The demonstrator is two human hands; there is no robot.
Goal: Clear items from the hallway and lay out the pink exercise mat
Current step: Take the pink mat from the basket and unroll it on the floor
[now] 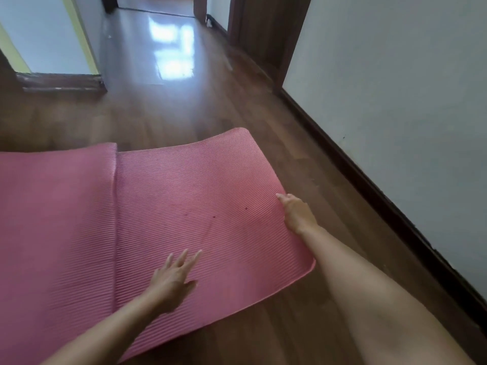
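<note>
The pink exercise mat (168, 196) lies ribbed-side up on the wooden floor, filling the lower left of the view. A fold or overlap runs down it near the left, and its right end curls up slightly. My left hand (174, 277) rests flat on the mat near its front edge, fingers spread. My right hand (296, 213) is at the mat's right edge, fingers on or curled around that edge; I cannot tell whether it grips.
Brown wooden hallway floor (200, 106) stretches ahead with a bright glare patch. A white wall with dark baseboard (369, 180) runs along the right. A dark door frame (263, 40) stands at the far right, a doorway threshold (63, 81) at the left.
</note>
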